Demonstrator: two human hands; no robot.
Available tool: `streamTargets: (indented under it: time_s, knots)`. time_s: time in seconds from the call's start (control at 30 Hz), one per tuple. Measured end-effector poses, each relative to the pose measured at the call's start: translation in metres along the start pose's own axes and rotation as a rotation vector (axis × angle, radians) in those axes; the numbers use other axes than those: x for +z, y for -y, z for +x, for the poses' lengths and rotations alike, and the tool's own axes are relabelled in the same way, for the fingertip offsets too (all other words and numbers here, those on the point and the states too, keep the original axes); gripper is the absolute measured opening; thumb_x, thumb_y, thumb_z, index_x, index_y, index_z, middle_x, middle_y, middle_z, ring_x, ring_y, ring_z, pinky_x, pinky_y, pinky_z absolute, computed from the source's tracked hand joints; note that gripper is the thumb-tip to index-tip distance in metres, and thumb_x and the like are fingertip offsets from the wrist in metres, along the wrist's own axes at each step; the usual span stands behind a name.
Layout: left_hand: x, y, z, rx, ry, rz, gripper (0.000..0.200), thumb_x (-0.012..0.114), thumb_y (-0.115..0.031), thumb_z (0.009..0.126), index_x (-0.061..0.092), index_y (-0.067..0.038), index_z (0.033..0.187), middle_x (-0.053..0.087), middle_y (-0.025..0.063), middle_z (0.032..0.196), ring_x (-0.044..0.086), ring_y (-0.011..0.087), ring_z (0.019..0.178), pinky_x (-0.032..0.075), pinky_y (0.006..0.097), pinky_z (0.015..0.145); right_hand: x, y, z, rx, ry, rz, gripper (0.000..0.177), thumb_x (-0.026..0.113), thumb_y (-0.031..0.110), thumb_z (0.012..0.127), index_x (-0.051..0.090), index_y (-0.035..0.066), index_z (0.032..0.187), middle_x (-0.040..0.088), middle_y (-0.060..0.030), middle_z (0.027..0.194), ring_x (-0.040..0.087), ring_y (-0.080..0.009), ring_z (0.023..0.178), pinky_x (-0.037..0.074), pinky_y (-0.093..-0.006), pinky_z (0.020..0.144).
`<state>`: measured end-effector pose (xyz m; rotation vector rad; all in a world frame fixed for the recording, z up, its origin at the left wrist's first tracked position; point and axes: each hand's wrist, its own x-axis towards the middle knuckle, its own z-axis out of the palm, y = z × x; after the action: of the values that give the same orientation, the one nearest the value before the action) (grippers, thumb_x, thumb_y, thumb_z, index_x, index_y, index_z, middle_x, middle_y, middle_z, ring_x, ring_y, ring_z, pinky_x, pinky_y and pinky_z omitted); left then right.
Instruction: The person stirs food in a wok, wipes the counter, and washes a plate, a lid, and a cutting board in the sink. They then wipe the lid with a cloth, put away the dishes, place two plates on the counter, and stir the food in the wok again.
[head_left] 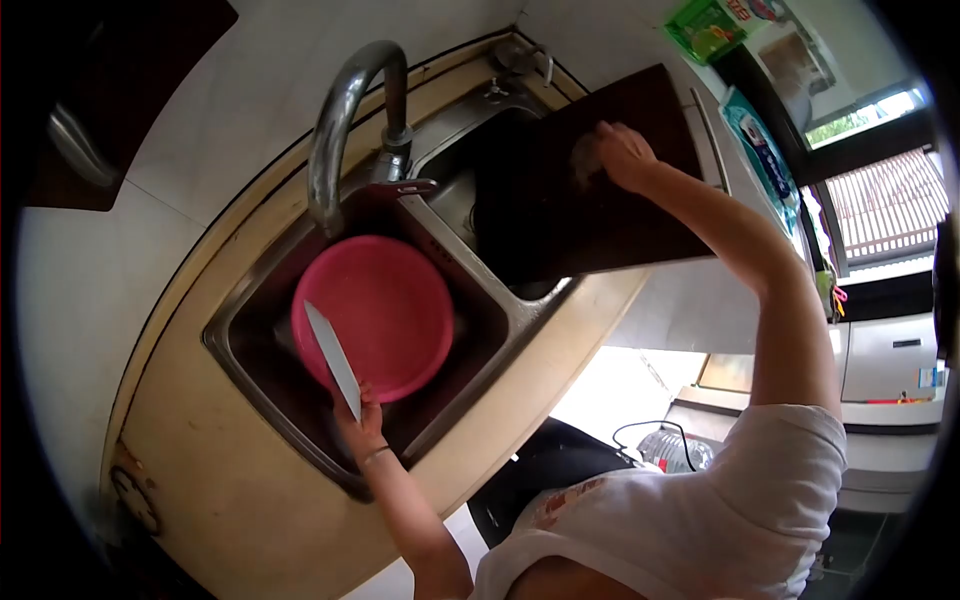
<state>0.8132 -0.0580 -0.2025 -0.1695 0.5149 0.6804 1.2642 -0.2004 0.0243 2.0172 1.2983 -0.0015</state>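
A knife (pixel 334 358) with a pale blade is in my left hand (pixel 363 425); its tip points over the pink basin (pixel 385 310) in the near sink compartment. My fingers are wrapped at the lower end of the blade, and the handle is hidden. Over the dark board (pixel 640 215), my right hand (pixel 626 158) has its fingers curled together. A small pale, blurred patch (pixel 586 160) shows beside those fingertips; I cannot make out what it is. The board lies across part of the far sink compartment (pixel 455 205).
A curved metal faucet (pixel 345 120) rises behind the basin. The beige counter (pixel 215 460) surrounds the double sink. Green (pixel 708 28) and teal (pixel 765 155) packages stand at the upper right, near a window. A clear container (pixel 672 448) is down on the right.
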Motion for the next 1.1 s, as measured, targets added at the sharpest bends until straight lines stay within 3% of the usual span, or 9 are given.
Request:
streamTargets:
  time_s: [0.23,0.43,0.53,0.6,0.7,0.77,0.87,0.97,1.1]
  knots:
    - [0.014,0.001,-0.005,0.171,-0.160,0.146,0.044,0.047,-0.006,0.077,0.036,-0.008,0.119,0.053,0.0092,0.077,0.046,0.0148,0.056,0.038,0.0211,0.046,0.109,0.100,0.142,0.082,-0.083,0.314,0.020,0.049,0.018,0.074,0.061,0.006,0.085,0.056,-0.0092,0.090,0.056,-0.0266,0.083,0.045,-0.0377,0.068]
    - [0.022,0.002,-0.007,0.167,-0.139,0.224,0.050,0.047,-0.005,0.077,0.031,-0.010,0.125,0.054,0.0075,0.082,0.048,0.0125,0.059,0.041,0.0207,0.048,0.076,0.165,0.031,-0.304,0.184,0.181,0.024,0.046,0.012,0.076,0.058,0.010,0.096,0.056,-0.0072,0.098,0.054,-0.0248,0.090,0.043,-0.0350,0.076]
    - [0.013,-0.001,0.000,0.108,-0.071,0.205,0.050,0.048,-0.004,0.077,0.032,-0.009,0.124,0.053,0.0071,0.082,0.047,0.0124,0.059,0.040,0.0205,0.048,0.052,0.124,-0.043,-0.485,0.027,0.329,0.031,0.045,0.009,0.077,0.055,0.018,0.105,0.050,0.0022,0.112,0.049,-0.0196,0.100,0.039,-0.0330,0.086]
    - [0.014,0.000,0.002,0.094,0.040,0.096,0.025,0.049,-0.015,0.081,0.047,0.004,0.097,0.049,0.0127,0.076,0.045,0.0185,0.061,0.045,0.0248,0.049,-0.006,0.079,-0.081,-0.293,0.185,0.383,0.035,0.046,0.009,0.077,0.054,0.025,0.107,0.042,0.0113,0.120,0.045,-0.0150,0.105,0.037,-0.0311,0.090]
    - [0.002,0.001,0.009,0.103,0.107,0.085,0.025,0.051,-0.014,0.080,0.048,0.005,0.096,0.048,0.0118,0.077,0.044,0.0179,0.061,0.044,0.0239,0.049,-0.024,0.016,-0.106,-0.049,-0.036,0.112,0.032,0.046,0.010,0.077,0.055,0.025,0.104,0.049,0.0039,0.111,0.049,-0.0188,0.099,0.042,-0.0313,0.082]
    - [-0.006,-0.001,0.011,0.091,0.092,0.118,0.025,0.052,-0.013,0.078,0.048,0.004,0.096,0.048,0.0113,0.078,0.044,0.0175,0.062,0.043,0.0232,0.049,-0.048,-0.010,-0.083,0.420,-0.008,0.342,0.028,0.047,0.012,0.078,0.054,0.016,0.104,0.050,-0.0028,0.104,0.052,-0.0220,0.092,0.044,-0.0350,0.074]
    - [-0.004,0.000,0.008,0.108,0.085,0.087,0.024,0.049,-0.012,0.079,0.048,0.004,0.096,0.049,0.0115,0.079,0.045,0.0174,0.063,0.044,0.0233,0.049,0.022,-0.048,-0.004,0.129,-0.285,-0.001,0.028,0.052,0.012,0.074,0.056,0.011,0.102,0.048,-0.0051,0.106,0.052,-0.0233,0.092,0.046,-0.0326,0.070]
    - [0.005,-0.003,0.003,0.141,-0.039,0.179,0.023,0.047,-0.012,0.079,0.048,0.005,0.095,0.051,0.0120,0.082,0.047,0.0175,0.064,0.045,0.0235,0.049,0.033,0.015,0.049,0.295,0.033,0.126,0.029,0.058,0.012,0.068,0.060,0.007,0.097,0.042,-0.0108,0.117,0.051,-0.0281,0.091,0.045,-0.0345,0.071]
    - [0.011,-0.003,0.001,0.146,-0.036,0.203,0.024,0.045,-0.010,0.079,0.047,0.005,0.097,0.051,0.0126,0.083,0.047,0.0178,0.065,0.045,0.0236,0.049,0.070,0.126,0.036,0.070,0.100,0.287,0.023,0.050,0.012,0.073,0.059,0.008,0.093,0.046,-0.0135,0.111,0.049,-0.0315,0.092,0.041,-0.0413,0.076]
